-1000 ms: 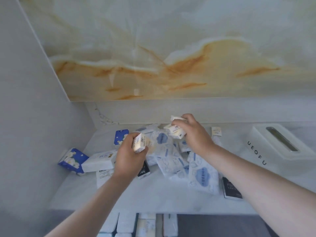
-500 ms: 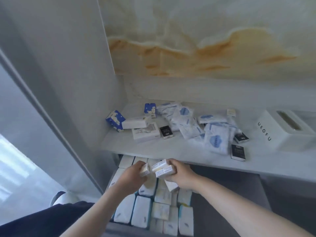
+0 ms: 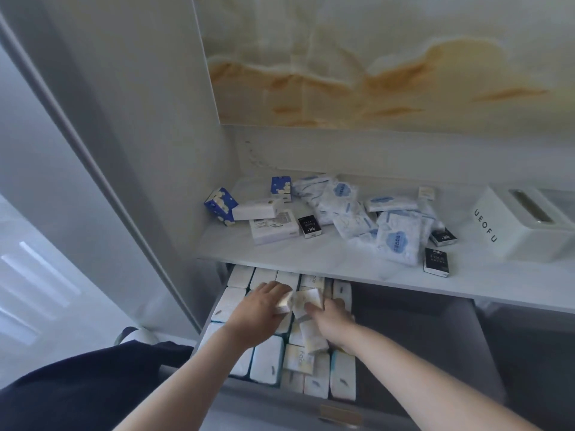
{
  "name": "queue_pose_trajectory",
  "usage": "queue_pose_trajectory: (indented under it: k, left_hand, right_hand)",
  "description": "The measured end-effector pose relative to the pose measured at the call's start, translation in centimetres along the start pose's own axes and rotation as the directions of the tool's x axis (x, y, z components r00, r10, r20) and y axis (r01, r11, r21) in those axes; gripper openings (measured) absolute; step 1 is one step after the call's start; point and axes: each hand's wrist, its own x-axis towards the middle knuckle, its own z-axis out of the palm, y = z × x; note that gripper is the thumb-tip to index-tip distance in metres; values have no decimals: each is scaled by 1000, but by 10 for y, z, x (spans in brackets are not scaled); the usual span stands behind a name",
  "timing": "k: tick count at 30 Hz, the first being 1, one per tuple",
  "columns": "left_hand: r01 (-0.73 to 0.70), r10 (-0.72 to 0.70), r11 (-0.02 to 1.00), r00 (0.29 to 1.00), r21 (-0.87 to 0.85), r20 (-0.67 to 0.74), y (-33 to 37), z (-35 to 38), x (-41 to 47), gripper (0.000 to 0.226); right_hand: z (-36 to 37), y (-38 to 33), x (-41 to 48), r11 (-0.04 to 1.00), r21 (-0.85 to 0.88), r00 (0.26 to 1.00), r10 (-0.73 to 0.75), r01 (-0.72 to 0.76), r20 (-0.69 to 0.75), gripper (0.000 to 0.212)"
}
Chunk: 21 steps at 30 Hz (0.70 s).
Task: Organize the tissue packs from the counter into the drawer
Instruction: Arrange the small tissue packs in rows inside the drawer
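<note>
The open drawer point(image 3: 410, 334) below the counter holds several white tissue packs point(image 3: 267, 363) in rows on its left side. My left hand point(image 3: 255, 312) grips a small cream tissue pack point(image 3: 284, 301) low over those rows. Beside it, my right hand point(image 3: 331, 318) holds another cream pack point(image 3: 309, 300), the two packs touching. On the white counter point(image 3: 311, 262) lie several packs: blue-and-white boxes point(image 3: 219, 205), soft white packs with blue labels point(image 3: 396, 241) and small black packs point(image 3: 437, 261).
A white tissue box point(image 3: 516, 222) lettered UEOFU stands at the counter's right end. A grey cabinet wall point(image 3: 149, 150) rises on the left. The drawer's right half is dark bare bottom. My dark clothing point(image 3: 77, 387) shows at the lower left.
Both hands came down from the counter pile with a small pack each and now sit low in the drawer over the stacked packs. The view has tilted down.
</note>
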Motion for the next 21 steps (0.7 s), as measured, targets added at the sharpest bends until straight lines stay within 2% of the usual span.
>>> queue_pose_trajectory:
  k: [3,6,8,10,12,14,16,18,21]
  left_hand:
    - [6,-15,999,982,47,191,9,10,-2,65]
    - [-12,-27,988,969,155,246,7,13,-4,74]
    - [-13,-6,993,986,115,168,6,12,-3,67]
    - [3,-12,995,995,95,97,10,7,1,47]
    - [30,-47,993,988,115,147,19,2,3,32]
    - [-7,-53,981,952,192,303,27,5,1,49]
    - [-114,-27,941,912,317,410,31,15,-3,70]
    - [-198,-6,875,908,442,420,30,28,-8,76]
    - [-231,-5,800,920,554,391,27,38,-14,68]
  right_hand:
    - [4,0,3,998,56,998,-4,8,-63,41]
    - [3,5,8,970,235,990,-28,61,-140,21]
    - [-5,6,8,955,284,986,-43,89,-162,16]
    - [-18,3,8,953,288,976,-37,99,-213,19]
    - [-29,-1,6,956,282,975,-20,83,-220,18]
    - [-38,0,3,967,253,994,9,19,-109,14]
    - [-45,7,-1,974,204,993,82,-99,89,18]
    - [-48,17,-8,982,69,952,155,-179,264,23]
    - [-42,32,-19,970,-190,905,215,-154,366,23]
